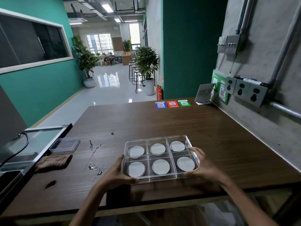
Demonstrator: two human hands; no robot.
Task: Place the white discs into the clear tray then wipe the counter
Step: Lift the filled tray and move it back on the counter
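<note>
A clear plastic tray point(146, 141) with several compartments rests near the front edge of the dark wooden counter point(162, 121). Each compartment holds one white disc point(160, 166). My left hand point(116, 172) grips the tray's left front corner. My right hand point(199, 167) clasps its right side, fingers along the wall. A brown cloth point(53, 162) lies folded at the counter's left edge. Water drops and streaks point(93, 167) spot the wood left of the tray.
A clear lid point(65, 145) lies behind the cloth beside a glass-topped unit point(37, 141). Three QR stickers point(173, 104) and a card stand point(204, 94) sit at the far side. Sockets point(244, 92) line the concrete wall on the right.
</note>
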